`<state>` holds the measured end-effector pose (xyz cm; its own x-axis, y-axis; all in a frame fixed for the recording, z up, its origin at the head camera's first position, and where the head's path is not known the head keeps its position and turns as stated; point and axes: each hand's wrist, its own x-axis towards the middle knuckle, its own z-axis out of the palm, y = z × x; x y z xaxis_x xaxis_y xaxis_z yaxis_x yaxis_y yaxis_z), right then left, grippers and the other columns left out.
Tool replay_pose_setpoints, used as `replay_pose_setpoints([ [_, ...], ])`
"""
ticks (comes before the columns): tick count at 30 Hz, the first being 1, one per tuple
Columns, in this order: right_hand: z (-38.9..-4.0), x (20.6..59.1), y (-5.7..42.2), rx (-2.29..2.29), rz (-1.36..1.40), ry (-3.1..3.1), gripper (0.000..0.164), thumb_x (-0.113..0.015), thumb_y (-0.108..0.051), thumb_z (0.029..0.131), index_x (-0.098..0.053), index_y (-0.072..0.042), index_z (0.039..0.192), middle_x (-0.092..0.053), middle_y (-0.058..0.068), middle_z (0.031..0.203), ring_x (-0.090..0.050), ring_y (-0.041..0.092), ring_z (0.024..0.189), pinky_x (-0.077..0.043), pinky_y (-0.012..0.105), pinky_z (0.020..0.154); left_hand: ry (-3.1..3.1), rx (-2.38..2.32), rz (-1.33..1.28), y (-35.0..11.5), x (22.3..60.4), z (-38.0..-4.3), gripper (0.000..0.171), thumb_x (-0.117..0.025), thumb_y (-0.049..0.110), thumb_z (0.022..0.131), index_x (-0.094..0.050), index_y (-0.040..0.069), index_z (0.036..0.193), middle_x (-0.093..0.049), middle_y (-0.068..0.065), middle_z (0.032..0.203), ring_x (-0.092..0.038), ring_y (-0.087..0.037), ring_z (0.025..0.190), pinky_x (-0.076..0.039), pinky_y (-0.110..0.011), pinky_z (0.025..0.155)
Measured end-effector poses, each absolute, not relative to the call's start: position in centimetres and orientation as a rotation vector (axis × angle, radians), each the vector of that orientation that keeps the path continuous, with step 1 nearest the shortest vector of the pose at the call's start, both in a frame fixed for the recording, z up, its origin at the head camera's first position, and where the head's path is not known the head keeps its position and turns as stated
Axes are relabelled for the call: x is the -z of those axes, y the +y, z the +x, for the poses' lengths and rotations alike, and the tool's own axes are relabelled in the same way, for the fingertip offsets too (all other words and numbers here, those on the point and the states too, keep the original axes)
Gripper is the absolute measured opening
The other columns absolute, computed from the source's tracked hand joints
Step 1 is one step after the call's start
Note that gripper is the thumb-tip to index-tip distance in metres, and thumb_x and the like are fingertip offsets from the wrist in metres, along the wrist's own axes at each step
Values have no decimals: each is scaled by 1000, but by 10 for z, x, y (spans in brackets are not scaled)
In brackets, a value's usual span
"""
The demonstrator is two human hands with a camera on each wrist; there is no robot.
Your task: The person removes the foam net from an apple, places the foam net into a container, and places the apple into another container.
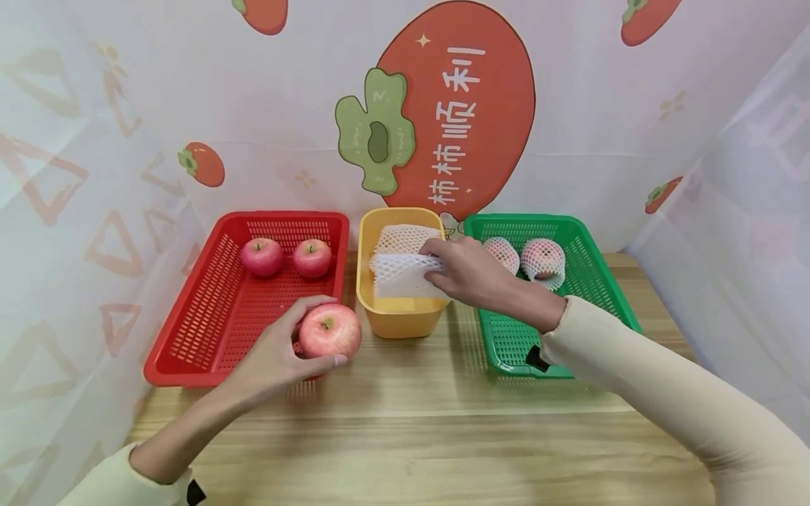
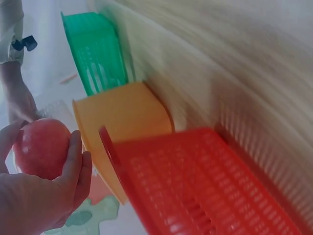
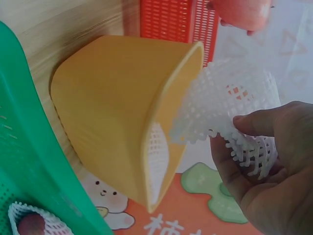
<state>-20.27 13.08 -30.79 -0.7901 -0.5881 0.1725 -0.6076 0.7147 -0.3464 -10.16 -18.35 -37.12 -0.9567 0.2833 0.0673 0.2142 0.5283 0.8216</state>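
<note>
My left hand (image 1: 278, 351) grips a red apple (image 1: 330, 330), fingers and thumb around its sides, in front of the red basket's near right corner. With thumb and fingers my right hand (image 1: 465, 270) pinches a white foam net sleeve (image 1: 405, 275) over the yellow bin (image 1: 405, 326). The right wrist view shows that foam net (image 3: 230, 103) outside the bin's rim, its mesh partly spread. Another foam net (image 1: 400, 239) lies inside the bin. Through the left wrist view the held apple (image 2: 43, 148) appears cupped in the palm.
At left, the red basket (image 1: 183, 372) holds two bare apples (image 1: 262, 257) near its back. The green basket (image 1: 506, 367) at right contains two apples in foam nets (image 1: 543, 261). All stand on a wooden table (image 1: 405, 450) before a printed white curtain (image 1: 285, 105).
</note>
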Motion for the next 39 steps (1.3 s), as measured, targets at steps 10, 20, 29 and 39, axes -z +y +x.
replay_pose_setpoints([
  [10, -219, 324, 120, -619, 968, -2947, 35, -80, -14, 95, -71, -3, 127, -77, 13, 121, -75, 26, 100, -63, 39, 90, 2667, -1384, 166, -220, 361, -123, 83, -85, 45, 88, -40, 20, 153, -56, -7, 142, -56, -24, 125, -51, -37, 101],
  [20, -228, 334, 112, -625, 1016, -3012, 37, -78, -13, 96, -69, -5, 130, -76, 11, 120, -71, 22, 94, -62, 37, 92, 2600, -1378, 68, -250, 357, -152, 94, -81, 44, 93, -27, 10, 161, -49, -17, 148, -56, -30, 124, -54, -22, 87],
  [29, -228, 337, 103, -596, 1043, -3047, 37, -79, -18, 97, -68, -7, 130, -76, 9, 116, -70, 20, 90, -62, 31, 84, 2404, -1444, -33, -269, 362, -179, 107, -77, 40, 97, -5, 1, 166, -40, -22, 155, -55, -24, 122, -58, -25, 88],
  [39, -230, 338, 105, -506, 1026, -3085, 44, -81, -26, 96, -67, -9, 134, -76, 8, 117, -72, 20, 91, -62, 32, 79, 2353, -1370, -78, -285, 367, -206, 105, -75, 38, 99, -4, -5, 163, -37, -21, 151, -55, -14, 108, -55, -27, 88],
])
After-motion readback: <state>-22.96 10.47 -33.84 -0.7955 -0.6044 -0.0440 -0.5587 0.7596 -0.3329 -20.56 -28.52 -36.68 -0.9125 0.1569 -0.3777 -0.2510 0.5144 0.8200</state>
